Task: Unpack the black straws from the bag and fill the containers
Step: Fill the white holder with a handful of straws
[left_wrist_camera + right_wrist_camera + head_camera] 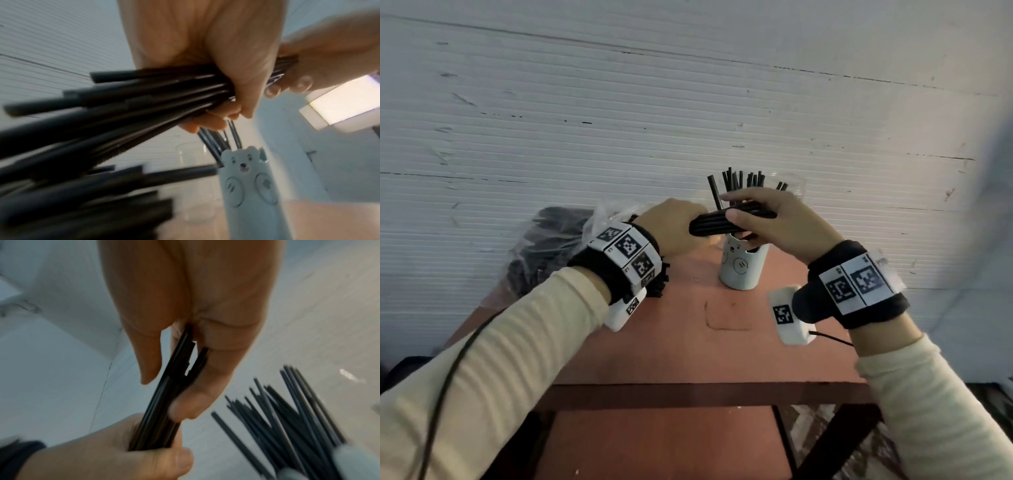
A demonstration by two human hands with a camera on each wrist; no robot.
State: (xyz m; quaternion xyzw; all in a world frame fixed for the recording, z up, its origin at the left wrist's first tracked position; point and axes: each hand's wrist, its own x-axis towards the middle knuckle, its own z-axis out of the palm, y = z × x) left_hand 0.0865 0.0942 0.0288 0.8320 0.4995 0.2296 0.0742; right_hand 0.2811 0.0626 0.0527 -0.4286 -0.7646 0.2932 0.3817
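Both hands share one bundle of thin black plastic straws, held level just above the white bear-faced cup. The left hand wraps its grip fully round the bundle's left end; the right hand pinches the other end between thumb and fingers. More black straws stand in that cup. At ten o'clock from the cup, the clear plastic bag of straws lies on the reddish-brown desk.
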